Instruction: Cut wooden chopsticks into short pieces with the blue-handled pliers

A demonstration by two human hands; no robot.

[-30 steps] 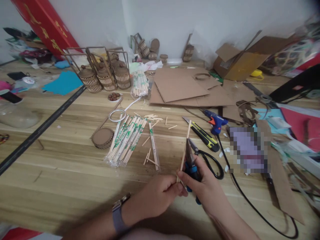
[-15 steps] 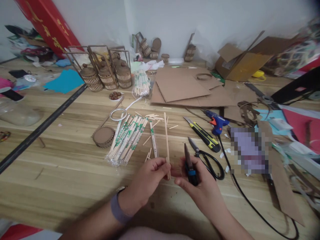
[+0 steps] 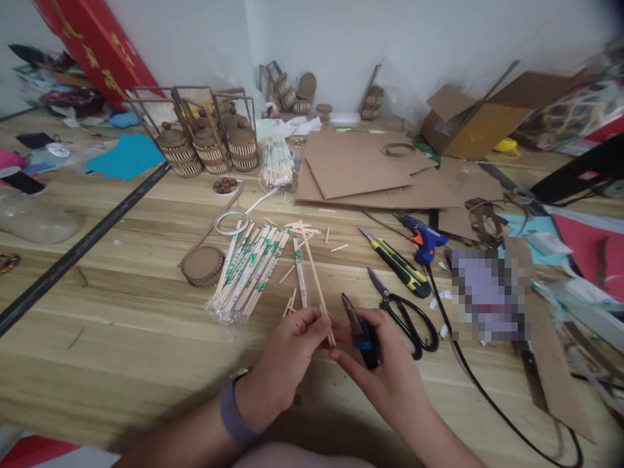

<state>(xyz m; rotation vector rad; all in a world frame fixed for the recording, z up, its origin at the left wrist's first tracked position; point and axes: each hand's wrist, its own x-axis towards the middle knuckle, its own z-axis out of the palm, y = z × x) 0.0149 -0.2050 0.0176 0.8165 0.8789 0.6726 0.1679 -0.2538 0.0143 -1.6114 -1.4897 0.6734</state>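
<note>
My left hand [image 3: 302,344] pinches a thin wooden chopstick [image 3: 314,276] between thumb and fingers. A shorter stick seems to lie alongside its lower end. My right hand [image 3: 385,364] is wrapped round a tool with a dark pointed tip and a black-and-blue handle [image 3: 363,341]; its exact kind is unclear. The right thumb tip touches or nearly touches the lower end of the chopstick. Left of the hands lies a bundle of paper-wrapped chopsticks [image 3: 253,270], with one more wrapped pair [image 3: 301,273] beside it. Short cut stick pieces [image 3: 287,274] are scattered around.
To the right lie black scissors [image 3: 402,312], a yellow-black utility knife [image 3: 394,263] and a blue glue gun [image 3: 423,239] with its cable. Cardboard sheets [image 3: 355,169] and small lidded baskets [image 3: 209,146] stand farther back. A round cardboard piece [image 3: 202,265] and a tape roll [image 3: 231,222] are at left.
The chopstick's upper end has tilted to the left. My right hand has moved left, bringing the tool closer to the stick and its thumb to the stick's lower end.
</note>
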